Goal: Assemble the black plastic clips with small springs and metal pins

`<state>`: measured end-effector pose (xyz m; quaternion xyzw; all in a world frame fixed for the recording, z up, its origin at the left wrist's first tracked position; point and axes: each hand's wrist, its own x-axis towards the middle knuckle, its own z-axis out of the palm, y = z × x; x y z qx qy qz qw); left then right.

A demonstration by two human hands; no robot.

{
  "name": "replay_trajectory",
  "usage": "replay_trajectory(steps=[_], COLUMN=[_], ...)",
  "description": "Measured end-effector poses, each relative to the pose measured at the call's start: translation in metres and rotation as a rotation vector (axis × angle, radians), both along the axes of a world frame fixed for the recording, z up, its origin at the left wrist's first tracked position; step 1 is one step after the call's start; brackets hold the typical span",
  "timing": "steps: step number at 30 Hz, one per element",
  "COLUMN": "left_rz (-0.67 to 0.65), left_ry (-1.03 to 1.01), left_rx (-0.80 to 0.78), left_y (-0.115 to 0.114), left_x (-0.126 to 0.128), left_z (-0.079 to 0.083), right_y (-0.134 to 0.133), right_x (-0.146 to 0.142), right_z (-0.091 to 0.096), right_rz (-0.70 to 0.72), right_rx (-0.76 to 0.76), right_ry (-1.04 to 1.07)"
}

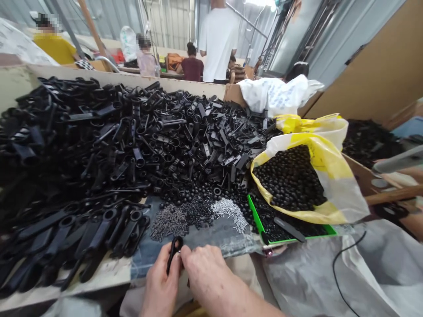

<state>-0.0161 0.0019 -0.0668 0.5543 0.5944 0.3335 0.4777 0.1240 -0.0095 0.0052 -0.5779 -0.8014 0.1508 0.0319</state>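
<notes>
At the table's front edge, my left hand (161, 279) is closed around a black plastic part with a ring end (174, 252), held tilted with the ring up. Against its right side, my right hand (205, 267) is closed, thumb and fingers pressed together; what they pinch is hidden. Just beyond both hands are small piles: dark grey pins (169, 221), tiny black pieces (197, 211) and shiny silver pins (229, 213). They lie on a blue cloth (145, 251). Long black ring-ended parts (89, 240) lie in a row to the left.
A big heap of black plastic parts (132, 136) fills the table behind. To the right stand a yellow-and-white sack (343, 193) of black balls (291, 176) and a green tray (256, 215) with a flat dark tool (289, 229) across it. Several people sit or stand farther back.
</notes>
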Motion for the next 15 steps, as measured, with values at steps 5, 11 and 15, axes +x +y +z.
replay_trajectory(steps=[5, 11, 15], left_rz=[-0.002, 0.017, 0.045], left_ry=[0.091, 0.130, 0.013], left_rx=[0.056, 0.093, 0.073], left_y=[-0.010, -0.017, -0.015], left_x=[0.006, 0.011, 0.007], left_z=[0.013, 0.016, 0.012], right_y=[-0.004, -0.005, -0.005], right_x=[0.009, 0.014, 0.015], right_z=[0.007, 0.014, 0.011], right_rz=[-0.052, -0.111, -0.108], right_rx=[-0.108, -0.274, -0.248], right_ry=[-0.004, 0.064, 0.158])
